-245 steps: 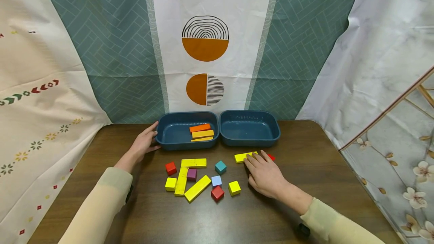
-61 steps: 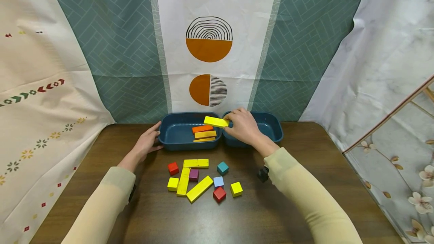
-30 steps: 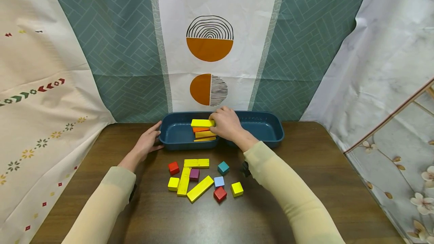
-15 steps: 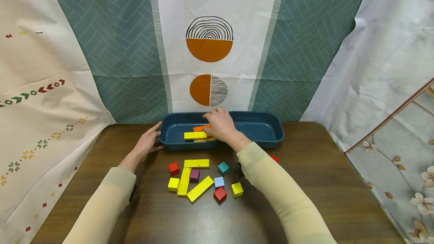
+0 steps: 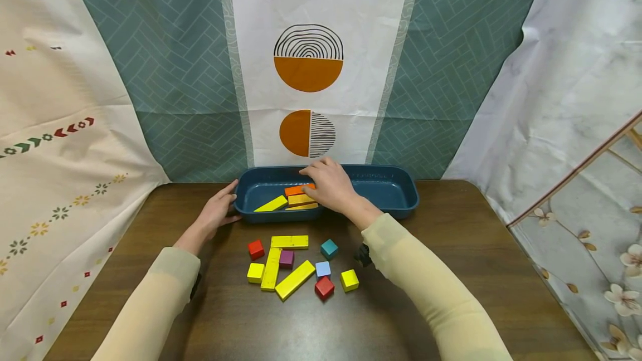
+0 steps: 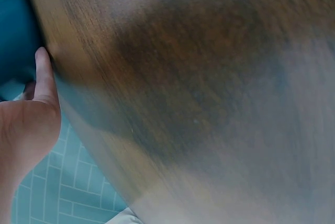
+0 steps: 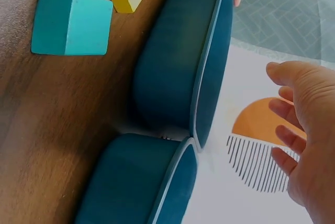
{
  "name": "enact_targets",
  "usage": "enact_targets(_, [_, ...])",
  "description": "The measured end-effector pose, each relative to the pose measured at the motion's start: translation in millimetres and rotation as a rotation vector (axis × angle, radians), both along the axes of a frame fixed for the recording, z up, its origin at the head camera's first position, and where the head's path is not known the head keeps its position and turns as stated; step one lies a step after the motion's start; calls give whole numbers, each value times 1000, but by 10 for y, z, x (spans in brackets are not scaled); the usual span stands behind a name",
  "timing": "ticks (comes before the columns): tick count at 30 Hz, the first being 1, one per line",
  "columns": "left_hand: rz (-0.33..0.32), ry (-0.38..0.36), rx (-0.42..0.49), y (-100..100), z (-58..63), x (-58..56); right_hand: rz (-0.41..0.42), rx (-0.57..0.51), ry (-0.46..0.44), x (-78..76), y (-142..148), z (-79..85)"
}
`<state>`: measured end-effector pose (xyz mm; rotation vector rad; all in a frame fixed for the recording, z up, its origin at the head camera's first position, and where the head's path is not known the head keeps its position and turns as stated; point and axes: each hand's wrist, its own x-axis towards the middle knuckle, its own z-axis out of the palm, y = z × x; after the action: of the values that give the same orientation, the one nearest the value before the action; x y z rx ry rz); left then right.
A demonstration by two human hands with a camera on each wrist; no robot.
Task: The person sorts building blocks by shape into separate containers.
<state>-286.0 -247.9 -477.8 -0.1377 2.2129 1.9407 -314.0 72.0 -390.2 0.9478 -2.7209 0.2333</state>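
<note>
My left hand [image 5: 217,208] rests its fingers on the left end of the left dark blue bin [image 5: 266,216]; in the left wrist view, a straight finger touches the bin's wall. Over the right part of that bin hovers my right hand [image 5: 328,184], fingers loosely bent and parted, with nothing between them in the right wrist view. Inside the bin a yellow block [image 5: 271,204] lies slanted at the front, left of an orange block [image 5: 296,189] and two amber blocks [image 5: 300,200]. The right hand partly covers the place where the two bins meet.
The right blue bin [image 5: 391,213] stands against the left one. On the wooden table [image 5: 321,333] in front lie yellow blocks [image 5: 295,281], yellow cubes [image 5: 349,280], red cubes [image 5: 324,288], a purple cube [image 5: 286,259], a teal cube [image 5: 329,248] and a light blue cube [image 5: 322,269].
My right hand picked up a yellow block from the table's right side, carried it left over the left bin and let it go inside. My left hand stayed at the bin's end.
</note>
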Motion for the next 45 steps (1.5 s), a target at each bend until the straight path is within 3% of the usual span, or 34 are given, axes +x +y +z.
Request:
enact_targets(13, [-10,9,-11,-10,15,15,108,-18,43,176,26,42])
enact_targets(20, [-13,9,-14,-3,14,13,166,-39,23,298,75,-22])
enact_targets(45, [2,2,-9,8,13,12,328,51,33,722,225,-153])
